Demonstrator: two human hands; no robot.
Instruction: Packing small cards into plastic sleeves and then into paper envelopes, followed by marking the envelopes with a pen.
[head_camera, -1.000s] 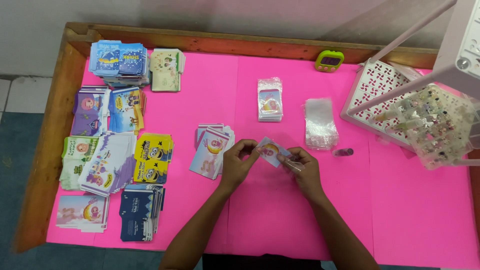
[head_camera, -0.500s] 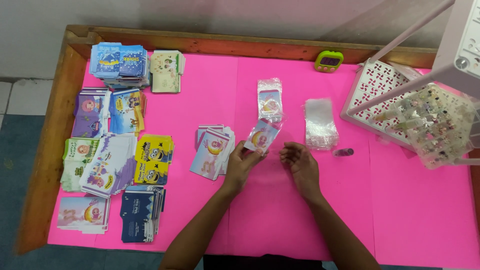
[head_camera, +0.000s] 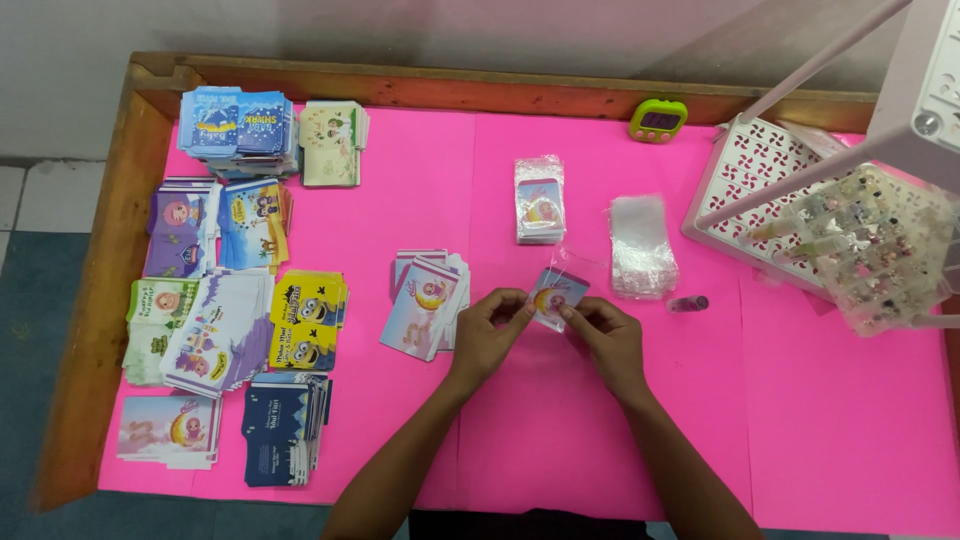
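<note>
Both of my hands meet over the middle of the pink table (head_camera: 560, 430). My left hand (head_camera: 484, 332) and my right hand (head_camera: 605, 335) pinch one small pastel card in a clear sleeve (head_camera: 558, 293) by its lower edge; the sleeve's open end sticks out past the card, away from me. A fanned pile of matching cards (head_camera: 424, 300) lies just left of my left hand. A wrapped stack of the same cards (head_camera: 540, 199) sits farther back. A pile of empty clear sleeves (head_camera: 641, 246) lies to the right of the held card.
Several stacks of printed cards (head_camera: 225, 260) fill the left side of the table. A small dark vial (head_camera: 688, 303) lies near the sleeves. A green timer (head_camera: 658, 120) stands at the back edge. A white perforated basket (head_camera: 760, 165) and a bag of small vials (head_camera: 875, 250) are at the right.
Half a second ago only my left hand held the sleeved card, raised and tilted. My right hand has come back to it, and the card is lower and nearer me.
</note>
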